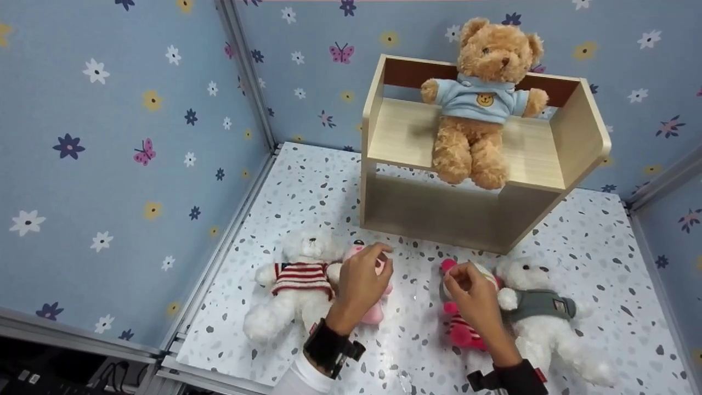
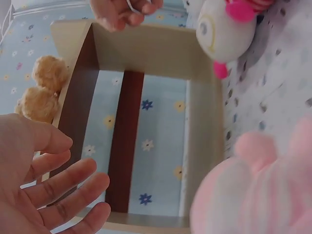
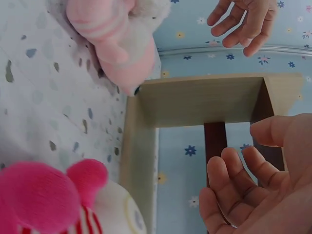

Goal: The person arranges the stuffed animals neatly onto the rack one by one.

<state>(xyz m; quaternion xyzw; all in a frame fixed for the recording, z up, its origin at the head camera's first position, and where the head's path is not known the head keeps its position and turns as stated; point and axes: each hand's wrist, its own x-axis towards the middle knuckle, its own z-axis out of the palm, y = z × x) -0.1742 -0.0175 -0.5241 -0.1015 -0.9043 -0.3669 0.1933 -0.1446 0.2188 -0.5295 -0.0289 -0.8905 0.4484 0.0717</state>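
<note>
In the head view my left hand (image 1: 364, 280) hovers above a light pink plush toy (image 1: 374, 314) and covers much of it. Its fingers are bent loosely and hold nothing; the left wrist view shows them spread apart. My right hand (image 1: 474, 296) hangs over a hot pink and white plush toy (image 1: 462, 333) with red stripes, its relaxed fingers empty too. Left of my left hand lies a white teddy bear (image 1: 303, 281) in a red-striped sweater. Beside my right hand is a white plush animal (image 1: 540, 304) wearing a grey-green top.
A light wooden shelf unit (image 1: 375, 109) stands behind the toys. On its upper board sits a brown teddy bear (image 1: 471, 142) in a light blue hoodie, legs over the front edge. Blue flowered panels (image 1: 120, 181) wall in the speckled tabletop (image 1: 312, 186).
</note>
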